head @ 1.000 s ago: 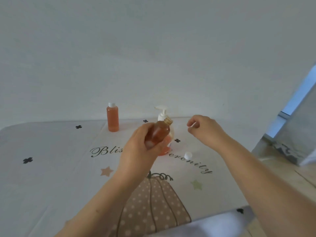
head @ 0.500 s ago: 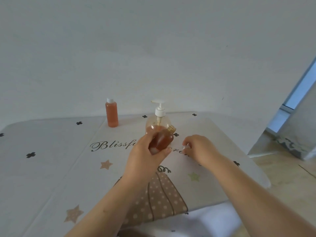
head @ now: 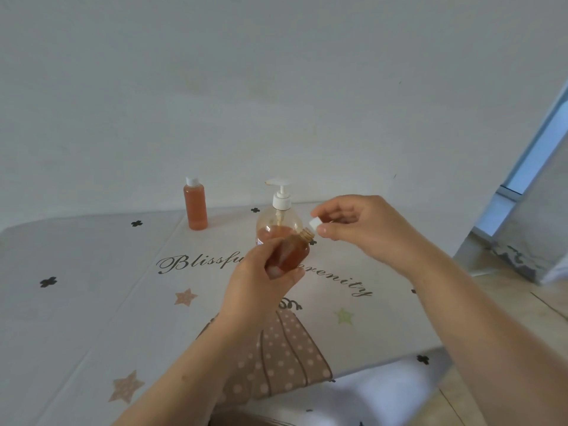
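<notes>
My left hand [head: 258, 281] grips a small bottle of orange liquid [head: 292, 252], tilted with its open threaded neck pointing up and right. My right hand [head: 353, 229] pinches a small white cap [head: 315, 223] just above and right of that neck, not on it. Behind the held bottle stands a round pump dispenser [head: 278, 222] with a white pump head and orange liquid in its lower part; my left hand hides its base.
A second small orange bottle with a white cap [head: 195, 207] stands upright at the back left. The table wears a printed cloth [head: 92, 302] with stars, a pumpkin and script lettering. A wall rises behind; the table's edge and floor lie to the right.
My right hand went down to the cloth, took the white cap lying there, and has risen with it to the bottle's neck. The left hand kept holding the bottle.
</notes>
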### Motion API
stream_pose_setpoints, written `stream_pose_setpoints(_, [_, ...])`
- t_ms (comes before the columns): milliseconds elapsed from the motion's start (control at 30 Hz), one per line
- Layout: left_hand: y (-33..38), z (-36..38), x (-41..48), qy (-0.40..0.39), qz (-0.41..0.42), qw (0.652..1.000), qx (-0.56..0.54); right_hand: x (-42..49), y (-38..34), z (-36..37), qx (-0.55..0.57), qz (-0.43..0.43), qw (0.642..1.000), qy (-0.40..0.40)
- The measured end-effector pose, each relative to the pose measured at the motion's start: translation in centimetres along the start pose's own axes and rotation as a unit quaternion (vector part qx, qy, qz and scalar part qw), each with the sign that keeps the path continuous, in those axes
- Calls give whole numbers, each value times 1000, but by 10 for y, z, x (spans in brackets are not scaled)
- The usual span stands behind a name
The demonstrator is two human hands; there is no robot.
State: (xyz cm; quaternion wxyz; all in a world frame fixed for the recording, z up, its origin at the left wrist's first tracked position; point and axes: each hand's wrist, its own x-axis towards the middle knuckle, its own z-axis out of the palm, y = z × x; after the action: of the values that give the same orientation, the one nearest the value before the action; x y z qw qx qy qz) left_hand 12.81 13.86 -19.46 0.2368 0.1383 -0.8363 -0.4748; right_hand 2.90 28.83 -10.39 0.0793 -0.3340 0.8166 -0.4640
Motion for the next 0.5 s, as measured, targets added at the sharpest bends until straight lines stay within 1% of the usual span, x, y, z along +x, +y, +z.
stream_pose_setpoints(233, [3,-5,0,-21,25,999,14,1,2,3,-34,-27,997,-65])
stream_pose_setpoints(333, [1,-6,-1,-21,31,999,18,4,0,5,-44,-1,995,-84])
stream_pose_setpoints(400, [1,-5,-2,-23,43,998,26,7,0,12,-98,28,992,-78])
stream_pose_setpoints(433, [2,-5,-3,-27,52,998,32,7,1,15,-149,36,985,-73])
stream_pose_setpoints(500, [3,-3,-5,-34,59,997,40,7,1,21,-228,28,972,-57])
